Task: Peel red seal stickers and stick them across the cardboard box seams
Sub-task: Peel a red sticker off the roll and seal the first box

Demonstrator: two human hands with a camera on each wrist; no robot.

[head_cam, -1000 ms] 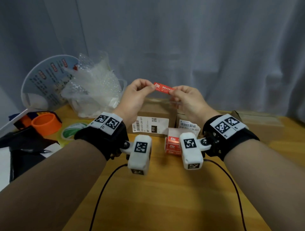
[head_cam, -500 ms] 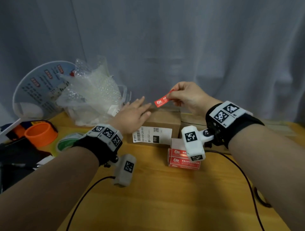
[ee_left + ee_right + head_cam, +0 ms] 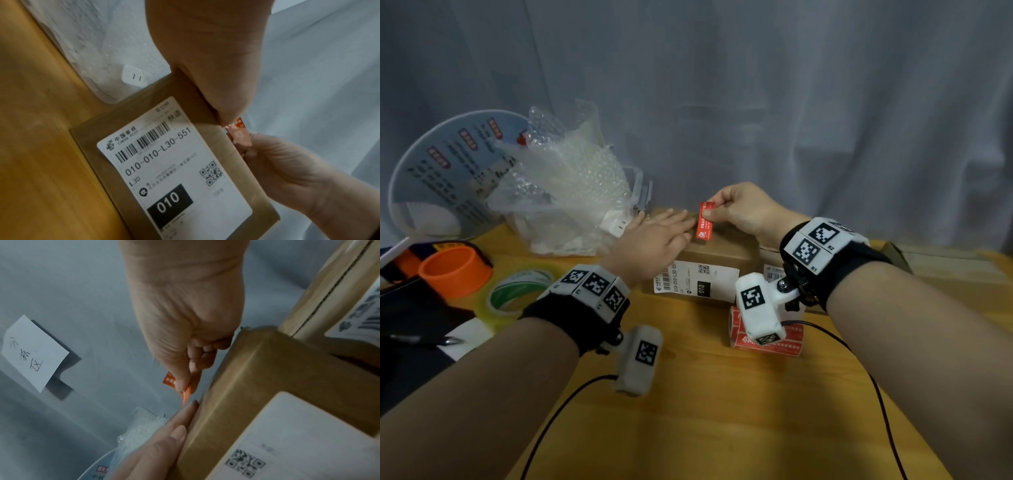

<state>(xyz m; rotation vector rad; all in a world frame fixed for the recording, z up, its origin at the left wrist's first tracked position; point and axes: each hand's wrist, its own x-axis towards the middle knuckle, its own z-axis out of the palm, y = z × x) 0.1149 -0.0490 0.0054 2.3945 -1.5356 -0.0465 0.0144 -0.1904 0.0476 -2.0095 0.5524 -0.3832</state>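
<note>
A small cardboard box (image 3: 726, 251) with a white shipping label (image 3: 170, 164) stands at the back of the wooden table. My right hand (image 3: 739, 210) pinches a red seal sticker (image 3: 706, 221) by its upper part, and the sticker hangs upright over the box's top, near its far edge. The sticker (image 3: 186, 390) shows edge-on beside the box (image 3: 257, 369) in the right wrist view. My left hand (image 3: 654, 245) lies flat on the left part of the box top, fingers straight, fingertips (image 3: 188, 410) close to the sticker. A stack of red sticker sheets (image 3: 787, 339) lies in front of the box.
Crumpled bubble wrap (image 3: 561, 192) and a round printed fan (image 3: 445, 171) stand left of the box. An orange tape roll (image 3: 453, 270) and a green tape roll (image 3: 517, 294) lie at the left. More cardboard boxes (image 3: 945, 263) sit to the right. A grey curtain (image 3: 791, 102) hangs behind.
My left hand let go of the sticker and came down flat on the box. My right hand turned the sticker upright and lowered it to the box top.
</note>
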